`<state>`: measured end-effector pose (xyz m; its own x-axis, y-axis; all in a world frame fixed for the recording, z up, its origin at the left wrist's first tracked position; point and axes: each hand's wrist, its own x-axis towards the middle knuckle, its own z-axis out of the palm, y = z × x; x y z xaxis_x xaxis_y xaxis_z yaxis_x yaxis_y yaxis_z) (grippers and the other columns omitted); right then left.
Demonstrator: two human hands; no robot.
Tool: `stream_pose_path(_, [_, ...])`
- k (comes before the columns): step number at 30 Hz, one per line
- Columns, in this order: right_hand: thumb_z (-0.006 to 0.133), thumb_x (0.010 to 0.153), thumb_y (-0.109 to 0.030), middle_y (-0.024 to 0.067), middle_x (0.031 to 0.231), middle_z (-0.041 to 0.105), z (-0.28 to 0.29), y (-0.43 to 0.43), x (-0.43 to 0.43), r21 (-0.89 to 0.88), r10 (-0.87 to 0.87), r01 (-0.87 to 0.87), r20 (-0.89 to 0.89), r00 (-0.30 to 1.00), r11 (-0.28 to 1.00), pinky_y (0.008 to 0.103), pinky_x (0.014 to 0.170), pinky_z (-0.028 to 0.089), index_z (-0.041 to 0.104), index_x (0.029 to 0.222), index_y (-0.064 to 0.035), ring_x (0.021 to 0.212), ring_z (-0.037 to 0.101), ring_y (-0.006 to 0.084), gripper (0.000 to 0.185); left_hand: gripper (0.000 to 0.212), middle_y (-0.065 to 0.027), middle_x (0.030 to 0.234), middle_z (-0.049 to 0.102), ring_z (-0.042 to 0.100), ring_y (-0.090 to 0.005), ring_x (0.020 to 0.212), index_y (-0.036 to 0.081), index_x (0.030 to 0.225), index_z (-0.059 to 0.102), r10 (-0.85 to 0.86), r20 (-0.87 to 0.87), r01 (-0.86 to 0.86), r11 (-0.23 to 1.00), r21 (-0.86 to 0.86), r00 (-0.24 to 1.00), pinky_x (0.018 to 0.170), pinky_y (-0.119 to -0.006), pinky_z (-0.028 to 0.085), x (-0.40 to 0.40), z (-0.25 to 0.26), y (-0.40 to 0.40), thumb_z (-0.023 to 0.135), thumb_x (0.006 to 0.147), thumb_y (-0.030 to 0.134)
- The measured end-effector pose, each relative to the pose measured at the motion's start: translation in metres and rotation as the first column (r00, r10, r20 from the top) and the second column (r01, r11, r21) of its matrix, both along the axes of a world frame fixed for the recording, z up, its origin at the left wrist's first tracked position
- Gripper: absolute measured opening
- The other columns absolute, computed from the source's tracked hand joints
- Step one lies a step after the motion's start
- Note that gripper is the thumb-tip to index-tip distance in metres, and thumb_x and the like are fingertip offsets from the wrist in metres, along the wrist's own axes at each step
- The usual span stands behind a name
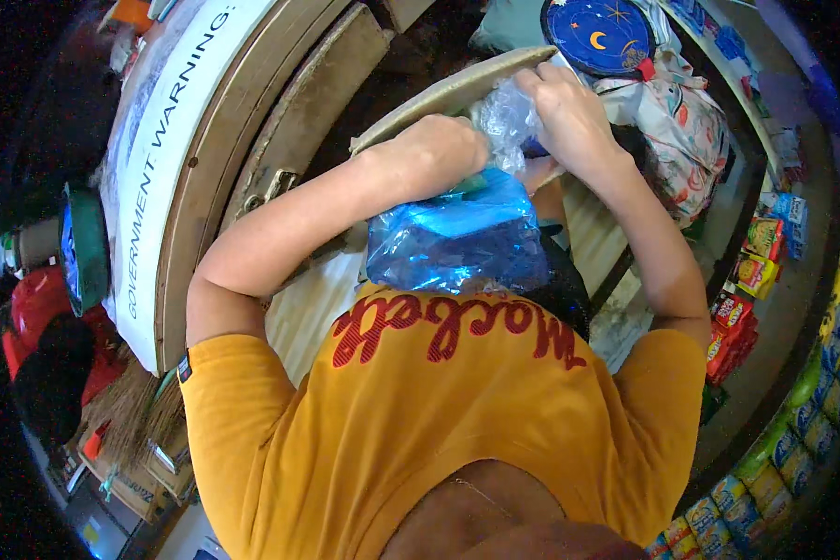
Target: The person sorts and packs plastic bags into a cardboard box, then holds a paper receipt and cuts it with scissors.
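Observation:
A blue translucent plastic bag (455,238) bulges in front of the chest, with dark contents showing dimly through it. Crumpled clear plastic (507,119) rises from the bag's upper side, between the hands. My left hand (437,154) is closed at the bag's upper left, its fingers curled around bunched plastic and mostly hidden. Farther forward and to the right, my right hand (567,105) grips the clear plastic near the end of a pale, worn board (455,91). The board slants just beyond both hands.
A round blue item with a moon design (598,35) and a patterned fabric bag (679,140) are at the upper right. Snack packets (756,273) line the right side. A white sign with printed lettering (175,140) runs along wooden edging at left; a broom (136,406) lies lower left.

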<state>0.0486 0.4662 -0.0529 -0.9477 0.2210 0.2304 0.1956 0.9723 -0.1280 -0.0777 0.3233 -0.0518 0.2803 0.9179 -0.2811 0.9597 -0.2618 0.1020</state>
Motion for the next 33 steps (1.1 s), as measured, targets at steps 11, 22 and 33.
stream_pose_path(11, [0.063, 0.065, -0.008, 0.0147, 0.080, 0.056, 0.035, 0.000, -0.001, -0.352, 0.030, -0.107, -0.218, 0.975, 0.930, 0.0404, 0.071, 0.046, 0.059, 0.090, -0.0023, 0.080, 0.057, 0.0309, 0.026, 0.025, -0.0199, 0.086, 0.058, 0.057, -0.0356, 0.081, -0.003, 0.090, 0.059, 0.095, 0.731, -0.538, 0.742, 0.400, 0.675, 0.073, -0.038, 0.046, -0.022, 0.045, -0.009, 0.047, 0.069, 0.000])
stream_pose_path(22, [0.072, 0.071, -0.017, 0.0032, 0.085, 0.062, 0.054, -0.015, -0.027, -0.897, -0.141, -0.229, -0.300, 0.944, 0.378, 0.0268, 0.067, 0.046, 0.058, 0.098, -0.0030, 0.072, 0.057, 0.0126, 0.033, 0.053, -0.0068, 0.089, 0.054, 0.056, -0.0104, 0.079, 0.001, 0.115, 0.040, 0.180, 0.971, -0.700, 0.714, -0.019, 0.157, 0.068, -0.022, 0.046, -0.030, 0.048, -0.005, 0.061, 0.068, -0.011])
stream_pose_path(33, [0.060, 0.081, -0.007, 0.0043, 0.092, 0.061, 0.075, 0.039, -0.021, -0.843, -0.432, -0.526, -0.435, 0.790, -0.114, 0.0283, 0.069, 0.052, 0.055, 0.101, -0.0018, 0.077, 0.060, 0.0135, 0.021, 0.025, -0.0060, 0.083, 0.061, 0.057, -0.0089, 0.071, 0.004, 0.100, 0.048, -0.080, 0.986, -0.821, 0.566, -0.075, -0.146, 0.063, -0.020, 0.046, -0.064, 0.083, -0.027, 0.060, 0.078, 0.002])
